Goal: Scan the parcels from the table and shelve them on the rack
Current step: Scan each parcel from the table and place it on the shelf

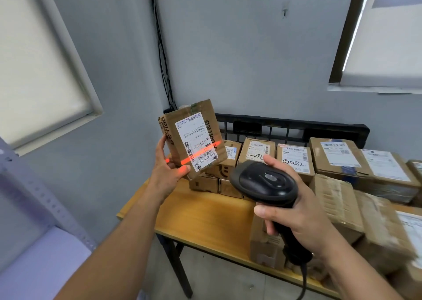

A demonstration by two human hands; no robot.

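My left hand [167,169] grips a small brown cardboard parcel [194,126] upright above the table's left end, its white shipping label facing me. A red scan line crosses the label's lower barcode and my fingers. My right hand [294,210] holds a black handheld barcode scanner [265,183] by its handle, head aimed at the parcel, cable hanging down. Several more labelled cardboard parcels [294,160] lie on the wooden table [205,215]. The grey metal rack [34,192] stands at the left edge of view.
A black plastic crate wall [292,128] stands behind the parcels against the grey wall. Cables run down the wall corner [162,48]. Windows with blinds are at left and upper right. Grey floor shows beneath the table's front edge.
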